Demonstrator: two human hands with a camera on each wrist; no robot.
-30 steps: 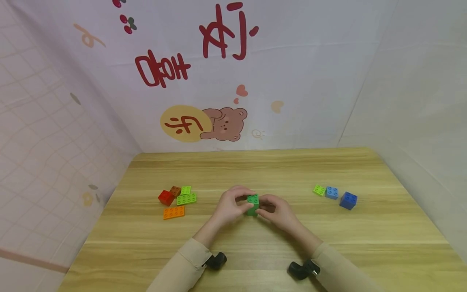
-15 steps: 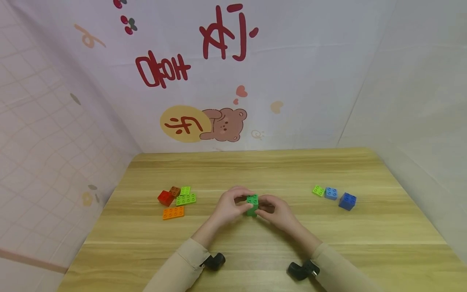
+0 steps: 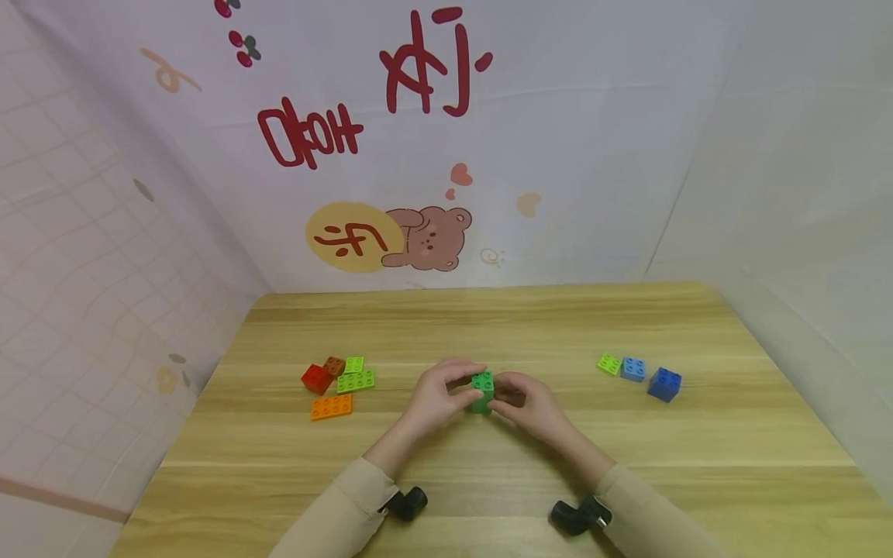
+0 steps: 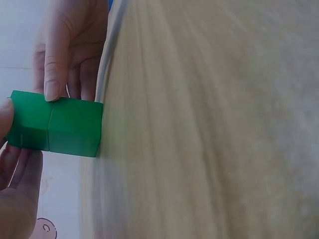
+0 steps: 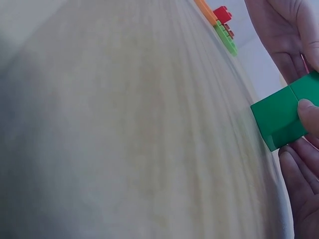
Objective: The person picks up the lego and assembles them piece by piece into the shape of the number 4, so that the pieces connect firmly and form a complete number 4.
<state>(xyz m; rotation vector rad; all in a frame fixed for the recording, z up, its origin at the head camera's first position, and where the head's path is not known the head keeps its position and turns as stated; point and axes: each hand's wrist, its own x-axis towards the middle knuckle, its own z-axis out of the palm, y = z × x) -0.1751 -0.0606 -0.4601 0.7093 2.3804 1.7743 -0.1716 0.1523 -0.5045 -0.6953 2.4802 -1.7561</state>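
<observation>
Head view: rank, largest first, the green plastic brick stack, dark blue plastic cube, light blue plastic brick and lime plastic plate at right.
Green stack, partly hidden, and dark blue cube: too close to rank
Light blue brick
Lime plate

orange brick (image 3: 332,407) near red brick (image 3: 317,379) | dark-blue brick (image 3: 665,384) on table (image 3: 446,325) | bear print (image 3: 434,239) on backdrop (image 3: 593,155)

Green stack (image 3: 486,394) between hands (image 3: 439,397) (image 3: 533,407), apparently free room beyond
</observation>
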